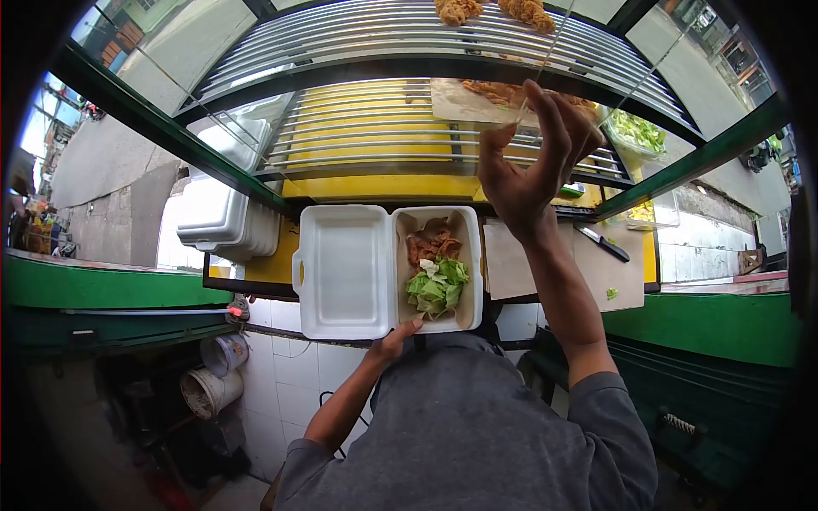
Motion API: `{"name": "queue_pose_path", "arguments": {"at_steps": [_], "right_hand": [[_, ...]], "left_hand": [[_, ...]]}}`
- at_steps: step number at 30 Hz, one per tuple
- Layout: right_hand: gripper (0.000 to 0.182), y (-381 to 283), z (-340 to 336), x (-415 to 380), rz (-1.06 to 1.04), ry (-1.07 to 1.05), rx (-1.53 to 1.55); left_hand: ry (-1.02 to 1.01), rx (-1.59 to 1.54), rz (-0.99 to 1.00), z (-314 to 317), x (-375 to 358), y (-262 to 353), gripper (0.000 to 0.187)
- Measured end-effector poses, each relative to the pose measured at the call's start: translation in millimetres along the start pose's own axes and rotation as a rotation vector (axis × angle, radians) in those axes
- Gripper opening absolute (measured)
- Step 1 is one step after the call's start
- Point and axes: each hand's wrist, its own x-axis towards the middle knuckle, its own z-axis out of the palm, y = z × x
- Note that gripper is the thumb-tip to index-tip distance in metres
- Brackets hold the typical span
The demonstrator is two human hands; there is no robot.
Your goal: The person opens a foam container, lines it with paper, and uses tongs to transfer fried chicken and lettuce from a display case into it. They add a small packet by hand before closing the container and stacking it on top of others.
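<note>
From my remote seat I see the left hand (394, 342) closed on the near rim of one open foam box (348, 272), thumb on top, fingers hidden, I suppose to steady it; just beyond that grip, browned meat (433, 244) and lettuce (438, 288) lie on a paper liner (470, 294), probably there to keep grease off the foam; the lid half lies open leftward, leaving the food reachable; the right hand (530, 175) is raised beyond the box, thumb and forefinger nearly together; I cannot tell whether they hold anything; one knife (603, 244), perhaps parked out of the way, lies well right of the left grip; past the raised hand I count two fried pieces (458, 10); the stacked boxes (223, 213) left of the grip overlap too much to count.
</note>
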Motion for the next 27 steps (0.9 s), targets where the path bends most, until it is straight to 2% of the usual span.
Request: {"name": "queue_pose_path", "arguments": {"at_steps": [4,6,9,12,18,21,23,27], "right_hand": [[0.07,5.8,-6.5,2.5,-0.023,-0.059,0.009],[0.061,11.3,-15.9,7.8,-0.041,-0.052,-0.043],[0.056,24.8,-30.6,10.5,-0.047,-0.05,-0.092],[0.054,44.8,-49.7,9.6,-0.048,-0.048,-0.168],[0.051,86.9,-95.8,7.0,-0.02,-0.078,-0.263],[0.049,105.9,-114.4,5.7,-0.016,-0.088,-0.297],[0.049,121.8,-125.3,4.5,-0.037,-0.088,-0.328],[0.058,143.6,-139.0,3.5,-0.052,-0.055,-0.156]], "left_hand": [[-0.035,0.051,-0.072,-5.1,10.5,-8.1,0.044],[-0.037,0.128,-0.108,-0.8,16.0,-4.8,0.046],[-0.054,0.096,-0.04,10.0,25.5,-6.0,0.046],[-0.051,0.185,-0.104,29.6,28.0,4.5,0.046],[-0.07,0.049,-0.061,61.8,41.1,-14.1,0.044],[0.032,0.099,-0.072,88.4,44.4,-5.3,0.036],[0.007,0.089,-0.011,98.8,49.6,-11.0,0.036],[-0.023,0.102,-0.022,125.1,53.6,-2.1,0.037]]}}
